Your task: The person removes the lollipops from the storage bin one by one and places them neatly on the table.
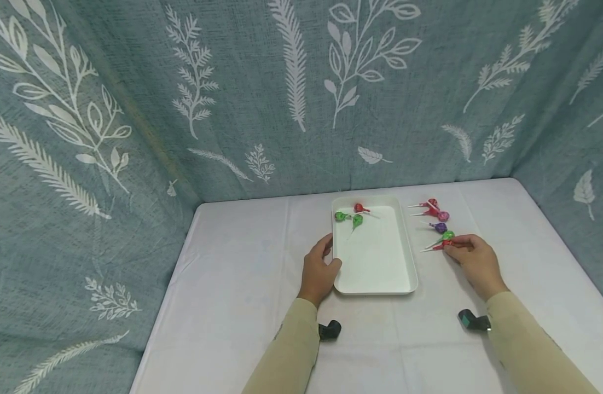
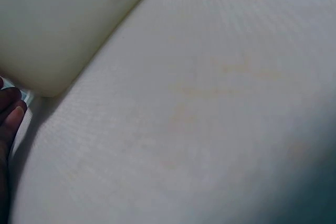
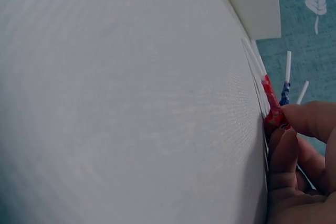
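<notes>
A white rectangular tray lies on the table, and my left hand grips its left rim, thumb over the edge. In the left wrist view, the tray's outer wall shows beside some fingertips. Inside the tray are a red lollipop and two green lollipops near the far end. To the right of the tray, my right hand pinches the wrapped head of another red lollipop between thumb and finger. Its stick points toward the tray.
Just beyond the pinched one lie a green lollipop, a purple lollipop, a pink lollipop and red ones. A white cloth covers the table. Leaf-patterned curtains hang behind and at both sides.
</notes>
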Action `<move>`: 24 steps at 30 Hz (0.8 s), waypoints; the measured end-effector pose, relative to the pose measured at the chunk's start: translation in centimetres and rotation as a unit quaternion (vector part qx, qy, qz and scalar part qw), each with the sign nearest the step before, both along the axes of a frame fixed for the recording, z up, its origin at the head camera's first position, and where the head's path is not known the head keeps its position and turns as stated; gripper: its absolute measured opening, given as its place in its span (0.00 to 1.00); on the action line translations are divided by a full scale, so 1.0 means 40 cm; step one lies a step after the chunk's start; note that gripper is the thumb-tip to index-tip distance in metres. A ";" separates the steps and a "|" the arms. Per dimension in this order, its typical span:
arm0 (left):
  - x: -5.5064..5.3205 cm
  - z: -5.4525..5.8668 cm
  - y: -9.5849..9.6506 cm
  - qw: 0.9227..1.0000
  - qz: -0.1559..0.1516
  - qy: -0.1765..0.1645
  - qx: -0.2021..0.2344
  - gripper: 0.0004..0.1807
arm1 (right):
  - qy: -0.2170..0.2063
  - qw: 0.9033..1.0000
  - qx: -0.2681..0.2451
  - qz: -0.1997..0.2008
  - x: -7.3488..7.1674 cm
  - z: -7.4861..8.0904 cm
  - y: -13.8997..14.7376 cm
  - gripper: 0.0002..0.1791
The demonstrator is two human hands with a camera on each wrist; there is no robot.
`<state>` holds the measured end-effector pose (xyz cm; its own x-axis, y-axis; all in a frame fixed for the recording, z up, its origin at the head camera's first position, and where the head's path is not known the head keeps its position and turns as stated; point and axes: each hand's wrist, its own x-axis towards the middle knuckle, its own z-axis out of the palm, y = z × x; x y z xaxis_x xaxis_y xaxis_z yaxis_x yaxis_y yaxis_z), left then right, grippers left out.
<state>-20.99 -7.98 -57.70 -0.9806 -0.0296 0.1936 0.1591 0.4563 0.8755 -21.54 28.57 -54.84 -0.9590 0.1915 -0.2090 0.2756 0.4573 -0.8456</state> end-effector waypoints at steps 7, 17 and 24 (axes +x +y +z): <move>0.001 -0.008 -0.001 1.000 0.001 0.001 -0.002 0.36 | 0.013 1.000 0.005 0.001 0.007 -0.007 0.001 0.27; 0.011 -0.019 -0.009 1.000 -0.006 0.019 -0.006 0.35 | 0.025 1.000 0.007 -0.002 0.030 -0.018 -0.006 0.28; 0.020 -0.020 -0.010 1.000 -0.010 0.022 -0.004 0.35 | 0.030 0.999 -0.021 -0.005 0.049 -0.022 -0.002 0.34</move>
<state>-20.20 -8.37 -58.52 -0.9718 -0.0094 0.2358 0.2052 0.4593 0.8642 -19.60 28.48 -55.71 -0.9681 0.1927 -0.1601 0.2287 0.4187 -0.8789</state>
